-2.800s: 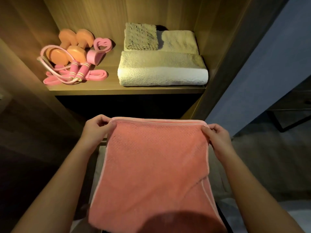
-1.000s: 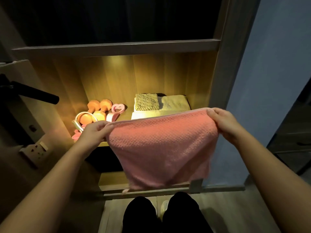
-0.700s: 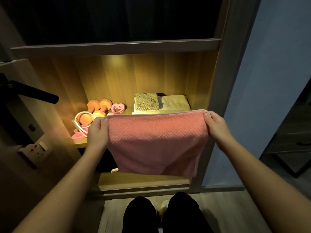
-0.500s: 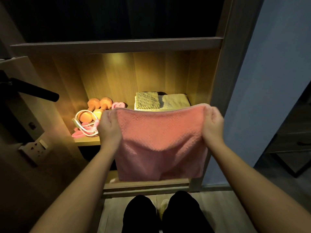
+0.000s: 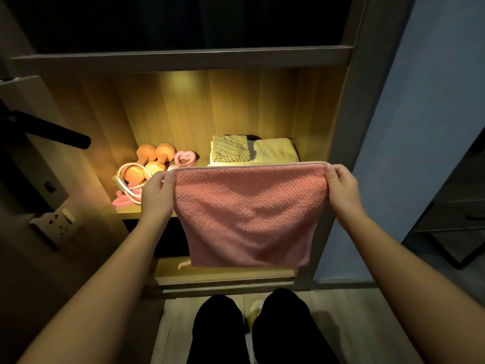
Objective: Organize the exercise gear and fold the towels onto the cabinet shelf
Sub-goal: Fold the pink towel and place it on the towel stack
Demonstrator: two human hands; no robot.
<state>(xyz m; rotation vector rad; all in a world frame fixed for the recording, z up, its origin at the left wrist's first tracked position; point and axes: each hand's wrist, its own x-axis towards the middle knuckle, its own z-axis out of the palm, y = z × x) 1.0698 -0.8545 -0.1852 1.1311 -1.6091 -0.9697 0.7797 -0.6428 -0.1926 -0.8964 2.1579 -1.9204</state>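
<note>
Hanging pink towel (image 5: 249,214) hides folded towels (image 5: 252,152) beside dumbbells (image 5: 149,164).

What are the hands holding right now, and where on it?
Both hold the pink towel, stretched out in front of the shelf: left hand pinches its upper left corner, right hand its upper right corner; the rest hangs free.

Hanging towel (image 5: 249,214) up in front of the shelf (image 5: 128,210), pinched at 9 o'clock by left hand (image 5: 157,193), at 3 o'clock by right hand (image 5: 341,187). Behind its top edge, at 12 o'clock, folded towels (image 5: 231,152) side by side on the shelf. At 10 o'clock, dumbbells (image 5: 149,164); heart ring (image 5: 185,158) just right; skipping rope (image 5: 128,186) in front, against them.
</note>
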